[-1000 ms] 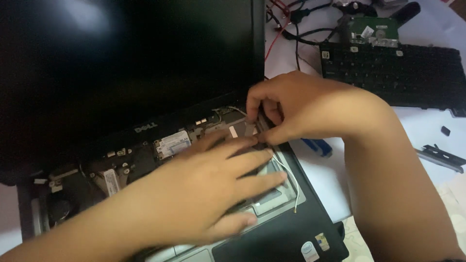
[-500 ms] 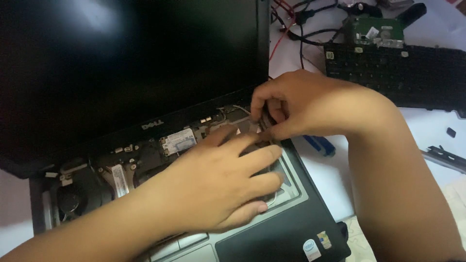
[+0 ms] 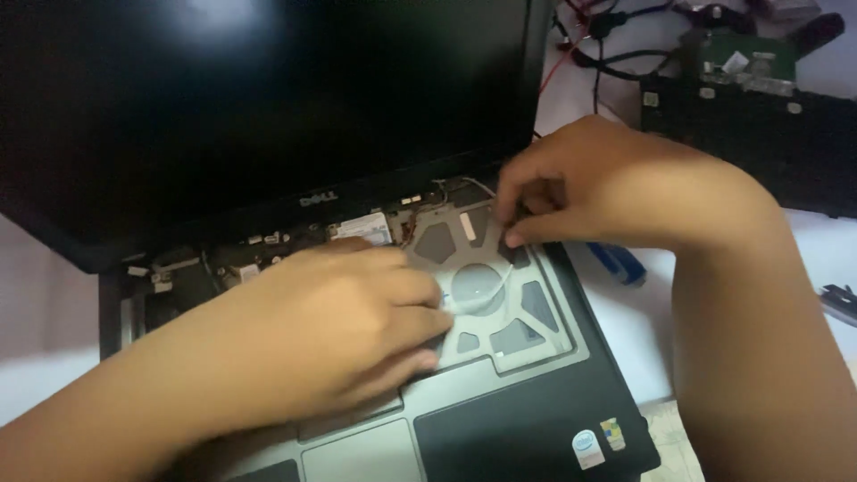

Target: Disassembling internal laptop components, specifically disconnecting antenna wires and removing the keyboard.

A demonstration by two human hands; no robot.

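Head view: an opened laptop with its keyboard removed is shown on a white table. The left hand is laid flat, fingers extended, on the grey metal frame above the touchpad, and nothing is grasped by it. The right hand is pinched shut at the frame's upper right corner; what is held there cannot be told. Thin wires are seen just beside the pinch and could be snagged or torn if the frame were pulled carelessly. A detached keyboard lies well apart.
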